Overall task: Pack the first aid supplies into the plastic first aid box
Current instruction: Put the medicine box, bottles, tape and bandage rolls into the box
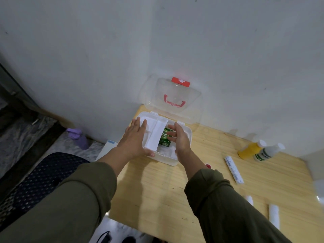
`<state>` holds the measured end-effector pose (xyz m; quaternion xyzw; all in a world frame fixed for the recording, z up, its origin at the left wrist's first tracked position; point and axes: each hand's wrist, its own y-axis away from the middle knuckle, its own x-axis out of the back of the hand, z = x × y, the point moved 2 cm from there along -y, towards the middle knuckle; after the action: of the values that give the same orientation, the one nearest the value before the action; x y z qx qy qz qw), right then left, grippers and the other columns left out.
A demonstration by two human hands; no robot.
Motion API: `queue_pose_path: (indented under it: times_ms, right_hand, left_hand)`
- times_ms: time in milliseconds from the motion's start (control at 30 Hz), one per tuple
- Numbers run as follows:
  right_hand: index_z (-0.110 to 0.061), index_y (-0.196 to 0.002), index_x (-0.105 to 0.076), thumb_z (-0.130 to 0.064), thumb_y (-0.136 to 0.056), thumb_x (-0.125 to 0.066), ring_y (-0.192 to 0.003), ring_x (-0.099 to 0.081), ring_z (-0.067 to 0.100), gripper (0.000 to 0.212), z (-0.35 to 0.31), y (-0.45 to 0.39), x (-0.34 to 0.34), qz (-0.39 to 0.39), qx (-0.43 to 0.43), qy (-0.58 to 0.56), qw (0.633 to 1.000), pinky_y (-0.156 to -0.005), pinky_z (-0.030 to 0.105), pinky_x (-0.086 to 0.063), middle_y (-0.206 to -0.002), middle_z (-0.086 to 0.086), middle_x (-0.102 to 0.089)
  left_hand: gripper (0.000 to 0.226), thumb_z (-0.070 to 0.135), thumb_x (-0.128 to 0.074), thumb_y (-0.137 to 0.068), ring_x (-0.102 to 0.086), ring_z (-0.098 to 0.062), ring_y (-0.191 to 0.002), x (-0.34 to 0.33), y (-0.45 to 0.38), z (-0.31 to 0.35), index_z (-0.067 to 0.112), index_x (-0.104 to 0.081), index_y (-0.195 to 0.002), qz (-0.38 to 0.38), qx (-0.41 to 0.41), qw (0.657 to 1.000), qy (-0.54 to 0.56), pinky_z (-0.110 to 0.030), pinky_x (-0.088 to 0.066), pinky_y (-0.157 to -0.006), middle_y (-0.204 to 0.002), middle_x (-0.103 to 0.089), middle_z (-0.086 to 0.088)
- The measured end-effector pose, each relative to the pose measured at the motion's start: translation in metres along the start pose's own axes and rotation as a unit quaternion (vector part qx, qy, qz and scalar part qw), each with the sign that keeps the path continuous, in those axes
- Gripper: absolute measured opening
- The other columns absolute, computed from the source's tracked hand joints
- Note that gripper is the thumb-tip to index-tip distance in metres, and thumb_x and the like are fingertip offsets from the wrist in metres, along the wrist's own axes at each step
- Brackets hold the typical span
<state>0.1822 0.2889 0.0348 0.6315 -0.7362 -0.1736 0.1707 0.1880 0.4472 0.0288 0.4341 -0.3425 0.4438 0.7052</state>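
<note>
Head view, looking down on a pale wooden table point(157, 186) pushed against a grey wall point(122, 50). First aid box point(185, 137) near the table's back edge, white base open, clear lid point(175, 95) tipped up against the wall with a red handle and a red cross tab. Two olive sleeves point(228, 207) reaching in from the near side toward the box. Left hand point(135, 139) laid flat over the box's left half, fingers spread and straight, palm down on a white tray point(149, 125) seated in the base, thumb hooked over the box's near rim; pressing, not clasping anything. Right hand point(180, 137) over the box's right half, fingers loosely curled and parted, fingertips touching a green packet point(164, 139) inside; hard to tell whether pinched or merely touched. White paper strip point(157, 135) lying slanted across the tray's edge, between the two hands, partly covering the green packet. More white material in the box's near right corner, unclear what.

To the right of the box, well apart: yellow bottle point(250, 149) and white bottle point(268, 152) with green print, both lying tilted, touching each other. Nearer than those, a long white wrapped roll point(234, 170) flat on the table. Further toward the near right corner, two more white rolls point(273, 215). Small red thing point(208, 166) just beside the box's near right corner, mostly hidden by the right wrist. Off the table, left of the box, a purple bottle point(78, 138) on the floor.
</note>
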Motion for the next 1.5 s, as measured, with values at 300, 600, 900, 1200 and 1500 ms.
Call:
queue_pose_path:
  times_ms: [300, 600, 900, 1200, 1500]
  right_hand:
    - [-0.025, -0.126, -0.053, -0.045, -0.099, -0.028, -0.114, -0.046, 0.009, 0.042, -0.001, 0.015, -0.014, -0.001, 0.091, 0.119, 0.989, -0.104, 0.028, -0.031, -0.12, -0.012, -0.051]
    - [-0.023, -0.117, -0.055, -0.031, -0.103, -0.027, -0.113, -0.048, 0.009, 0.032, -0.014, 0.028, -0.003, 0.017, 0.155, 0.153, 0.976, -0.099, 0.025, -0.033, -0.117, -0.006, -0.054]
    - [-0.022, -0.142, -0.036, -0.025, -0.094, -0.05, -0.139, -0.03, 0.019, 0.051, -0.037, 0.065, 0.072, 0.144, 0.166, 0.396, 0.892, -0.11, 0.029, -0.026, -0.15, 0.006, -0.035]
    - [-0.027, -0.143, -0.032, -0.025, -0.089, -0.059, -0.135, -0.037, 0.022, 0.061, -0.054, 0.096, 0.186, 0.251, 0.131, 0.426, 0.859, -0.107, 0.033, -0.034, -0.15, 0.007, -0.031]
    - [-0.029, -0.143, -0.033, -0.026, -0.086, -0.063, -0.132, -0.04, 0.022, 0.064, -0.048, 0.076, 0.282, 0.244, 0.131, 0.425, 0.862, -0.102, 0.032, -0.037, -0.149, 0.006, -0.032]
  left_hand:
    - [0.122, 0.052, -0.073, -0.071, 0.019, -0.022, -0.146, 0.001, 0.001, -0.007, 0.013, 0.013, -0.149, 0.002, -0.019, 1.0, 0.017, -0.039, -0.002, -0.121, -0.158, 0.022, -0.007]
    - [0.121, 0.056, -0.072, -0.069, 0.014, -0.024, -0.147, 0.01, 0.004, -0.001, 0.014, 0.008, -0.15, 0.021, -0.033, 0.999, 0.023, -0.043, -0.007, -0.121, -0.159, 0.016, -0.007]
    - [0.112, 0.049, -0.072, -0.073, 0.013, -0.019, -0.147, 0.039, 0.006, 0.077, 0.019, 0.002, -0.151, 0.051, -0.146, 0.986, 0.058, -0.042, -0.009, -0.121, -0.16, 0.01, -0.002]
    - [0.111, 0.05, -0.074, -0.071, 0.011, -0.019, -0.148, 0.029, -0.005, 0.186, 0.02, -0.004, -0.152, 0.039, -0.227, 0.972, 0.044, -0.039, -0.007, -0.121, -0.161, 0.007, -0.002]
    - [0.108, 0.049, -0.074, -0.072, 0.01, -0.019, -0.148, -0.013, -0.025, 0.273, 0.023, -0.004, -0.151, 0.03, -0.217, 0.975, 0.043, -0.041, -0.01, -0.119, -0.161, 0.006, 0.0]
